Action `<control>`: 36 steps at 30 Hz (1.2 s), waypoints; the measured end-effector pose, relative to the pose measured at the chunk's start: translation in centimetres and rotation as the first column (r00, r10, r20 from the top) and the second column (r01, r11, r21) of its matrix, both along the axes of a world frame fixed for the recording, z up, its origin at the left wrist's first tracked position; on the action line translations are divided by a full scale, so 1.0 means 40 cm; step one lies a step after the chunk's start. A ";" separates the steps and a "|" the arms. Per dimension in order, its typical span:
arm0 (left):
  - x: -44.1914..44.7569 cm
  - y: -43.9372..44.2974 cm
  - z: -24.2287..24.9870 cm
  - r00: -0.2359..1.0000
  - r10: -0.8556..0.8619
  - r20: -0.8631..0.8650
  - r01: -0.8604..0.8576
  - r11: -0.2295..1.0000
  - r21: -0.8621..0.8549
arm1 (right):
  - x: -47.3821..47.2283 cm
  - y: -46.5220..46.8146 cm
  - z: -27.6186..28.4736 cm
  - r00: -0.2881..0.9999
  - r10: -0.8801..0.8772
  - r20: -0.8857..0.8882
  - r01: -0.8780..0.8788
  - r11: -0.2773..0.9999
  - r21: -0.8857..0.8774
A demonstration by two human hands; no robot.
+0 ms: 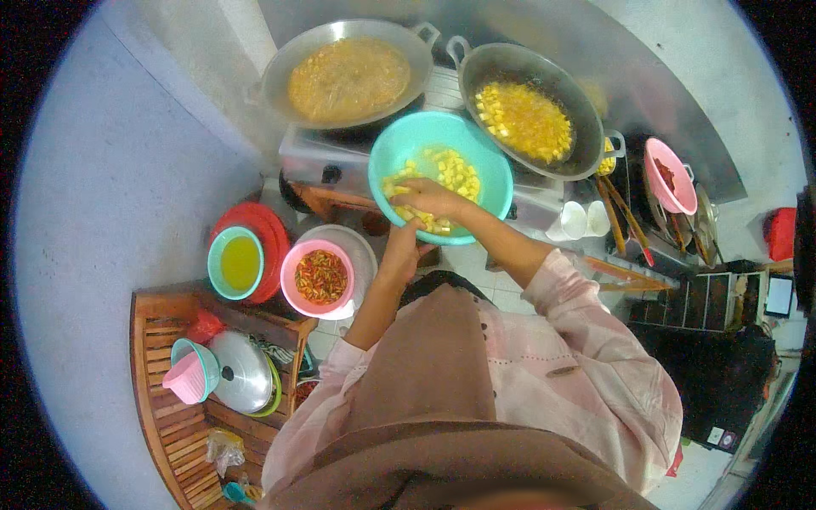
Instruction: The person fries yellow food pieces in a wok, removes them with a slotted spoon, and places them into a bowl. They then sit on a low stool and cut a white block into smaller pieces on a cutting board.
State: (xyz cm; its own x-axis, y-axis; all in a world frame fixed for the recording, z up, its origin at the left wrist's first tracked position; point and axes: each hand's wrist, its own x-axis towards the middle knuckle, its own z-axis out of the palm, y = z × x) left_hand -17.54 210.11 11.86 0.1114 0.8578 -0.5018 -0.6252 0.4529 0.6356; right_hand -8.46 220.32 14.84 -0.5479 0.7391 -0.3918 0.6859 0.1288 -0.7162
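A turquoise plastic basin [494,204] holds pale yellow cubes [460,172], possibly tofu. My left hand [406,250] grips the basin's near rim from below. Inside it, my right hand [428,199] reaches down among the cubes at the near left; its fingertips are partly hidden, so I cannot tell whether it grasps any. Just beyond the basin to the right, a large metal wok [567,76] has yellow cubes frying in bubbling oil [529,124]. Another wok [274,89] at the far left contains foaming, golden-brown frying food [349,80].
Both woks sit on a metal gas stove [319,156]. At left stand a pink bowl of cut chillies [320,277] and a turquoise bowl of yellowish liquid [241,263]. White cups [572,220], wooden-handled utensils [621,213] and a pink basin [685,185] lie right. A wooden slatted rack [166,366] stands lower left.
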 end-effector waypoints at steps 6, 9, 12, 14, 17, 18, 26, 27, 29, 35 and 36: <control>0.013 -0.012 0.024 0.996 0.063 -0.061 -0.063 0.998 0.006 | 0.006 0.018 -0.033 0.822 -0.479 -0.307 0.133 0.687 -0.714; 0.005 -0.011 0.034 0.998 0.029 -0.057 -0.030 1.000 -0.010 | 0.008 0.032 -0.079 0.751 -0.558 -0.354 0.161 0.674 -0.721; 0.000 -0.010 0.034 0.999 0.038 -0.027 -0.038 0.999 0.006 | 0.033 0.052 -0.098 0.722 -0.608 -0.330 0.216 0.652 -0.727; -0.001 -0.011 0.029 0.999 0.054 0.008 -0.054 0.998 0.034 | 0.056 0.062 -0.089 0.705 -0.648 -0.289 0.328 0.658 -0.678; -0.004 -0.010 0.021 0.997 0.066 0.028 -0.066 0.997 0.030 | 0.082 0.066 -0.050 0.792 -0.544 -0.277 0.293 0.736 -0.610; -0.006 -0.010 0.018 0.997 0.071 0.009 -0.071 0.997 -0.003 | 0.088 0.062 -0.033 0.814 -0.501 -0.294 0.258 0.765 -0.590; -0.016 -0.012 0.014 0.998 0.049 -0.043 -0.052 0.995 -0.089 | 0.188 0.064 0.157 0.703 -0.509 -0.496 0.235 0.825 -0.514; -0.015 -0.012 0.013 0.998 0.040 -0.043 -0.043 0.996 -0.076 | 0.212 0.084 0.180 0.715 -0.535 -0.451 0.345 0.830 -0.438; -0.016 -0.013 0.011 0.998 0.036 -0.059 -0.040 0.998 -0.056 | 0.276 0.139 0.216 0.734 -0.478 -0.482 0.409 0.878 -0.249; -0.022 -0.013 0.006 0.995 0.048 -0.084 -0.054 0.995 -0.079 | 0.475 0.290 0.126 0.899 -0.414 0.145 0.348 0.874 0.340; -0.022 -0.013 0.009 0.996 0.045 -0.071 -0.050 0.996 -0.075 | 0.495 0.302 0.101 0.892 -0.444 0.088 0.371 0.828 0.419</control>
State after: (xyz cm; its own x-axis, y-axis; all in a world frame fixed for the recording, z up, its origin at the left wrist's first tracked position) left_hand -18.43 209.60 12.20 0.0341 0.8202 -0.5710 -0.6033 0.4724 0.6426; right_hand 11.35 232.39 18.89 -0.1125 0.9894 -0.0923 0.8449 0.0463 -0.5328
